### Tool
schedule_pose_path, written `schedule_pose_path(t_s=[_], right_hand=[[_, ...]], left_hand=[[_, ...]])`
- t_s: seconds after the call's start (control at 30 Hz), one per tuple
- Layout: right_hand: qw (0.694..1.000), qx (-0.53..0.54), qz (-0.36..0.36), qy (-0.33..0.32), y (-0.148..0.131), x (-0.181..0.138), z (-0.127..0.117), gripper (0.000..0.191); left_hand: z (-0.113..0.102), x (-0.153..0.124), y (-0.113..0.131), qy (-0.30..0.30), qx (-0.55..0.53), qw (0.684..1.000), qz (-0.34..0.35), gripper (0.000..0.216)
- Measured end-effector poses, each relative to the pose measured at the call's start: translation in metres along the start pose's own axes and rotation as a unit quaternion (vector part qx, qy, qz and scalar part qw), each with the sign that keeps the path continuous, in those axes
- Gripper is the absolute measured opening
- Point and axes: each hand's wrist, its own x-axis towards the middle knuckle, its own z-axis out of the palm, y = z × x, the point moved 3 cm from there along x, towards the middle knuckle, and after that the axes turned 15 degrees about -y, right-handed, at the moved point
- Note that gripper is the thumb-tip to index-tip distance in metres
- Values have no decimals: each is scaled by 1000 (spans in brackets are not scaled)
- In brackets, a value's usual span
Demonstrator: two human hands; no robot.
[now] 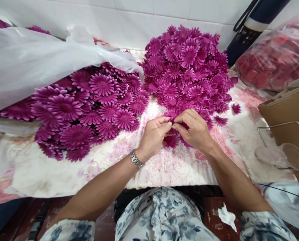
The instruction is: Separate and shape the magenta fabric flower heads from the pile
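Note:
My left hand (155, 134) and my right hand (192, 129) meet near the middle of the table, fingertips almost touching. Both pinch a small purple flower piece (171, 119), mostly covered by the fingers. Just behind them rises a tall heap of small purple artificial flower heads (186, 70). A few purple petals (170, 141) show beneath the hands. Larger purple daisy-like flower heads (101, 84) spill from a white plastic bag (64, 53) on the left.
A floral tablecloth (109, 172), speckled with purple bits, covers the table. At the right are a bag of red pieces (277, 57), a cardboard box (287, 110), a wire stand (280, 125) and a clear plastic cup (295, 156). A dark blue cylinder (250, 33) leans against the tiled wall.

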Motion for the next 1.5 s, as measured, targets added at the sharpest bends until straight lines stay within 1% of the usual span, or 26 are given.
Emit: schedule_pose_path(t_s=[0.13,0.17,0.23,0.3,0.33,0.4,0.43,0.5,0.57,0.6,0.67,0.73,0.83,0.93,1.0,1.07,1.13,1.17,1.2,1.27,1.33,1.37,1.43,1.5], right_hand=[[1000,-17,3,18,-1,0,0,12],[999,-30,6,30,1,-1,-2,12],[994,-75,17,75,7,-3,-8,11],[981,-137,47,128,17,-6,-18,11],[973,-165,70,145,22,-7,-24,9],[962,-196,110,152,31,-9,-32,8],[964,-193,115,145,32,-8,-34,12],[980,-150,78,110,29,-6,-30,18],[996,-82,18,43,20,-3,-20,17],[999,-52,-4,9,16,-2,-14,16],[999,-25,-25,-27,9,0,-4,14],[998,-39,-32,-22,5,0,0,13],[994,-101,-38,0,0,0,2,14],[986,-161,-24,29,2,0,0,15],[979,-192,9,70,10,-3,-7,15],[966,-224,64,114,23,-7,-19,14],[952,-248,118,134,34,-10,-30,11],[949,-251,132,136,37,-11,-34,12],[951,-243,133,135,38,-11,-36,15],[970,-195,89,114,32,-8,-32,19],[990,-127,25,59,21,-4,-21,17],[995,-95,0,29,15,-2,-14,15],[998,-55,-21,-8,8,0,-5,13],[999,-48,-25,-6,3,1,-2,12]], left_hand=[[2,-1,0,1,3,1000,11,10],[2,-1,0,1,4,1000,13,9],[2,-1,1,4,10,1000,17,7],[1,-1,1,11,16,1000,14,7],[1,-1,1,13,18,1000,9,7],[0,-1,1,11,20,1000,-1,9],[0,-1,2,7,21,1000,-5,10],[-1,-1,2,-2,18,1000,-9,11],[-1,-1,1,-6,11,1000,-12,14],[-2,-1,1,-6,8,1000,-12,15],[-2,0,0,-4,5,1000,-10,16],[-1,0,0,-5,4,1000,-4,16],[0,1,0,-1,13,1000,6,13],[1,1,0,3,24,1000,14,7],[1,0,0,2,29,999,17,6],[0,0,1,3,34,999,13,8],[-1,0,1,8,36,999,5,12],[-1,0,2,11,36,999,4,13],[-1,0,3,12,36,999,5,14],[-1,0,4,8,35,999,11,14],[-1,0,3,1,30,999,12,13],[-2,0,2,-2,29,1000,9,12],[-2,0,0,-2,35,999,4,11],[-3,0,-1,-3,45,999,4,10]])
